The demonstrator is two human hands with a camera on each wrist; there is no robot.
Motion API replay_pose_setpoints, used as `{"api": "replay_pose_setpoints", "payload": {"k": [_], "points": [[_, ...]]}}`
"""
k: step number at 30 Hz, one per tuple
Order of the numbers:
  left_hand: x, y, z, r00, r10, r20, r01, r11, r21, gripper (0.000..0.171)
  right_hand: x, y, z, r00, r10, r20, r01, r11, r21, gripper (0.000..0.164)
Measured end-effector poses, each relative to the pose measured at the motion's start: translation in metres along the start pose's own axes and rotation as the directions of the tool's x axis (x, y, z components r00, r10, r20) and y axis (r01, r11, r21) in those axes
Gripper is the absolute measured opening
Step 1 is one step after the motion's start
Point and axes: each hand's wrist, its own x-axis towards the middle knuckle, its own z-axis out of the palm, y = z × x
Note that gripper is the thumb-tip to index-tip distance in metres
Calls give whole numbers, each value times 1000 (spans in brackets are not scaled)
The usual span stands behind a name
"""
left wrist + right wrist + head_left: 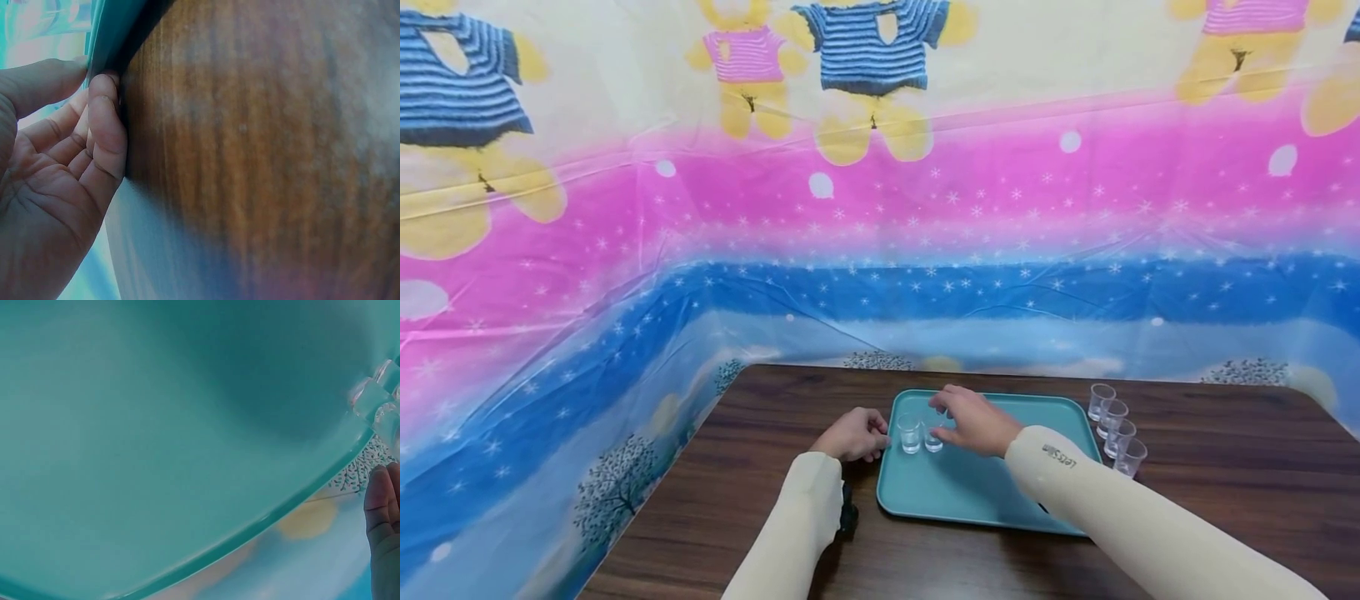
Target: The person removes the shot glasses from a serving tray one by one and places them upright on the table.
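Observation:
A teal rectangular tray (985, 500) lies on the dark wooden table. My left hand (856, 433) pinches its left rim; in the left wrist view the thumb (47, 84) is at the rim and the curled fingers are against its outer side. Two small clear shot glasses stand upright near the tray's left end, an outer glass (909, 435) and an inner glass (933, 442). Over the inner glass is my right hand (977, 423), thumb and fingers spread apart. The right wrist view shows its fingers (382, 509) fairly straight, beside clear glass (372, 397) at the picture's edge.
Several more clear glasses (1116, 415) stand in a row on the table (1232, 492), just right of the tray. A printed cloth (1000, 292) with bears and snowflakes hangs behind the table and along its left side.

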Motion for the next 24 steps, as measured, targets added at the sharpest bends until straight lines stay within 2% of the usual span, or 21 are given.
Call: {"api": "replay_pose_setpoints", "payload": {"k": [12,19,24], "points": [[1,1,2,1000,-3,6,4,1000,-16,7,0,4,3,999,31,-10,-31,999,24,32],[0,1,1,1000,4,10,-4,1000,-18,7,-7,12,-4,999,27,-30,-26,999,44,31],[0,0,-1,1000,6,15,-5,1000,-22,8,-12,19,-9,999,51,-17,-50,998,47,33]]}}
